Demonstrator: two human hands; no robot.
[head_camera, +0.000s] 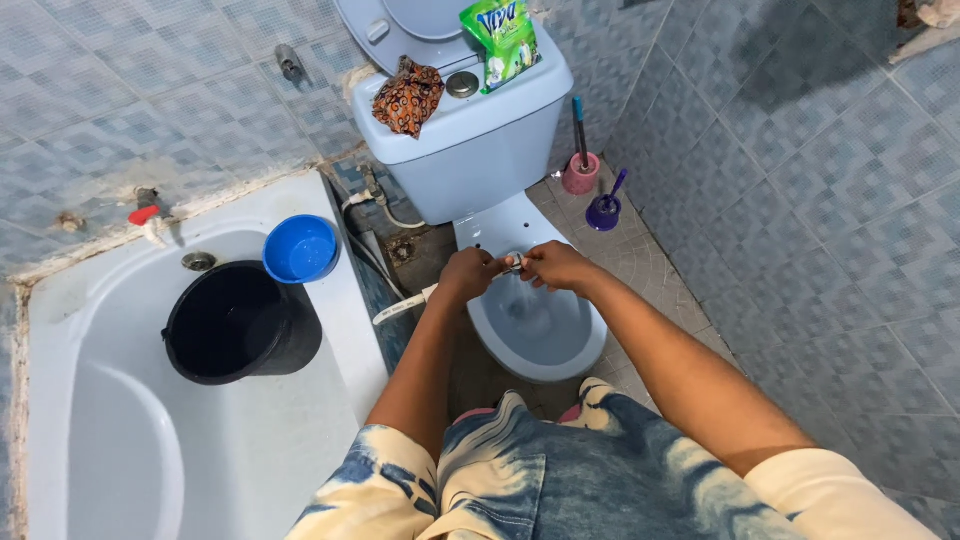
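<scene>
Leftward, at nine o'clock, I see a white bathtub holding a black bucket, a blue bowl on its rim. At centre my left hand and right hand both pinch a small metal piece above the pale blue toilet bowl. I judge it light, rigid, possibly slippery; hold it by its ends. At one o'clock, brush holders stand on the tiled floor.

Both arms reach forward — left hand and right hand meet, fingers curled together.
</scene>
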